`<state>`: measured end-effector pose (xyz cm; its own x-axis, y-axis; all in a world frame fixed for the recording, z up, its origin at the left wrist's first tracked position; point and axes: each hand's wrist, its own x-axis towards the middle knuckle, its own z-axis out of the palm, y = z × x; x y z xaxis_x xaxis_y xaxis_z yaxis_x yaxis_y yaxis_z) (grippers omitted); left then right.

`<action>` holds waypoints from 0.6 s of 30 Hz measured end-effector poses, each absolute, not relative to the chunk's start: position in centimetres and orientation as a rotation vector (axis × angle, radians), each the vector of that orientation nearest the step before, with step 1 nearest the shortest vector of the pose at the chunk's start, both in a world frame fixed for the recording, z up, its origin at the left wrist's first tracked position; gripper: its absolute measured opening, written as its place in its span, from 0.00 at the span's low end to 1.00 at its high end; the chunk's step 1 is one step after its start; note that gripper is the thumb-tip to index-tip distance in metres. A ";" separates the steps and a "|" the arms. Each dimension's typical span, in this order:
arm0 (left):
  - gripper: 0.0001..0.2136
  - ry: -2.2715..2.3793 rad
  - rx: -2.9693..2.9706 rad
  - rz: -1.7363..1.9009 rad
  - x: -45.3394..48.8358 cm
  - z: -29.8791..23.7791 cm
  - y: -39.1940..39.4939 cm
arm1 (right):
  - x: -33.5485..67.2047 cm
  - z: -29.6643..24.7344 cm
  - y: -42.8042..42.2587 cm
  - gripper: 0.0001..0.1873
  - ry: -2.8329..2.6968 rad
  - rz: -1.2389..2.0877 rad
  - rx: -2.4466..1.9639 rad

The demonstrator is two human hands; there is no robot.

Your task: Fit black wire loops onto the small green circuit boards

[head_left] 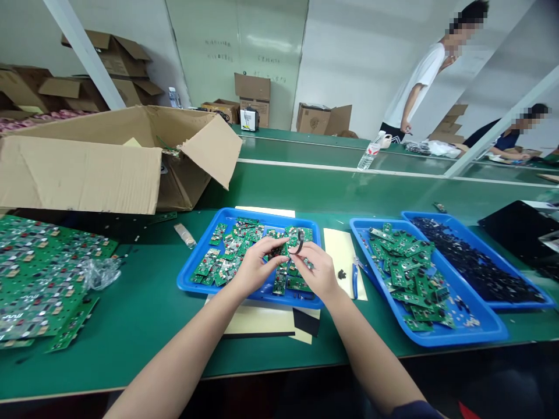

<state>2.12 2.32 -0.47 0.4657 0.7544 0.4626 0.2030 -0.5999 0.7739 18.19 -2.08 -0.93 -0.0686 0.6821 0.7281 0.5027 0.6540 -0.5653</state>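
Both my hands are over the blue tray [186, 279] in the middle, fingertips close together. My left hand [257, 265] pinches a small green circuit board [287, 247], largely hidden by the fingers. Between the thumb and fingers of my right hand [318, 269] is a thin black strip [301, 240], curled into a loop beside the board. Many small circuit boards [227, 265] with red and white parts lie in the tray below. To the right, blue-handled cutters [354, 280] and a small black piece [342, 273] rest on a pale yellow sheet [338, 244].
A second blue tray [463, 337] holds more boards; a third tray [541, 302] behind it holds black parts. At left are large board panels [39, 279], a clear plastic bag [101, 273] and an open carton [78, 174]. A bottle [370, 152] stands behind; two people are beyond.
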 end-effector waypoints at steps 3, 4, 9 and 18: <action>0.13 0.804 2.122 1.194 1.7 -0.1 2.6 | 18.4 -0.4 -2.6 0.09 -1.768 0.383 -0.899; 0.13 0.830 2.144 1.249 1.5 0.1 2.6 | 18.6 -0.1 -2.7 0.10 -1.790 0.480 -0.849; 0.13 0.813 2.232 1.595 0.5 1.1 2.7 | 19.5 0.1 -2.7 0.11 -1.707 0.889 -0.783; 0.16 0.505 2.612 1.449 1.4 -0.2 2.3 | 18.7 -0.7 -1.8 0.22 -1.334 1.243 -0.860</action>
<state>1.41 2.33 -0.25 0.4886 0.3400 0.8036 0.2333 -0.9383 0.2552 18.71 -1.79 -0.70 -0.1704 0.9603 0.2208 -0.1522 0.1958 -0.9688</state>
